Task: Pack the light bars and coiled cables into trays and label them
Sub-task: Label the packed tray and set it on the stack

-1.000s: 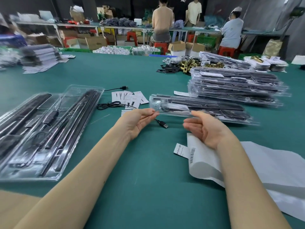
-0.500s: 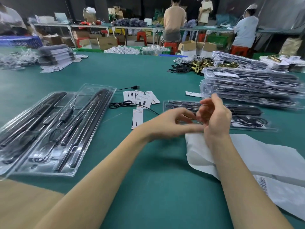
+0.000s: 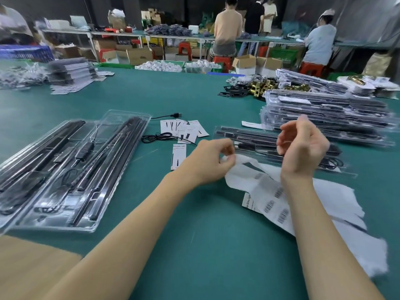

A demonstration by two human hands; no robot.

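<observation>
Green table (image 3: 151, 94), black light bars (image 3: 129, 135), white label sheet (image 3: 268, 191) with black barcodes

Two clear plastic trays (image 3: 65, 169) of black light bars (image 3: 121, 148) lie side by side at the left of the green bench. A packed tray (image 3: 255, 141) rests flat at centre right before a tall stack of trays (image 3: 329, 115). A loose black cable (image 3: 158, 136) coils between them, and a white label sheet (image 3: 270, 198) with barcodes lies nearest.

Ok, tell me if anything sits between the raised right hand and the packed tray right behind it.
Nothing visible does. The right hand hangs in the air directly over the packed tray, with only open space between them. The label sheet, pinched by the left hand, lies nearer the person.
</observation>
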